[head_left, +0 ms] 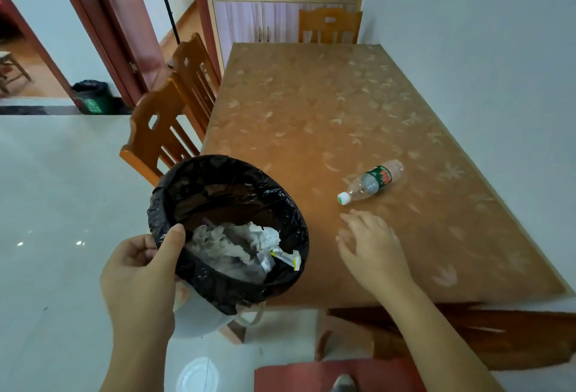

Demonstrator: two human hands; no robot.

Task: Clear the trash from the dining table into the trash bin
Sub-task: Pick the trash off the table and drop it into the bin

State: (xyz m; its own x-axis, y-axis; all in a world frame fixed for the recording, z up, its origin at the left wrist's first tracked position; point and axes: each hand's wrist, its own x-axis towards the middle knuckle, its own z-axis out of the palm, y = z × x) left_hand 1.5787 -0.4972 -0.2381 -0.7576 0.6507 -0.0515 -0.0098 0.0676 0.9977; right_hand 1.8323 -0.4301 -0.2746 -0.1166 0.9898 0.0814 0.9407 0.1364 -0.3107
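- Plastic bottle [371, 181] is lying on its side, capped, on the dining table [311, 104], toward its near edge.
- Right hand [372, 249] is hovering open, fingers spread, just short of the bottle.
- Left hand [140, 270] is gripping the rim of the trash bin [199, 313], thumb inside the black liner [218, 185], beside the table's near left corner.
- Crumpled tissues [237, 240] are sitting inside the bin.

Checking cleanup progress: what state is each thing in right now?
Plastic bottle: capped, lying on its side on the table.
Trash bin: lined, holding crumpled tissue.
Left hand: gripping the bin rim.
Right hand: open, empty, near the bottle.
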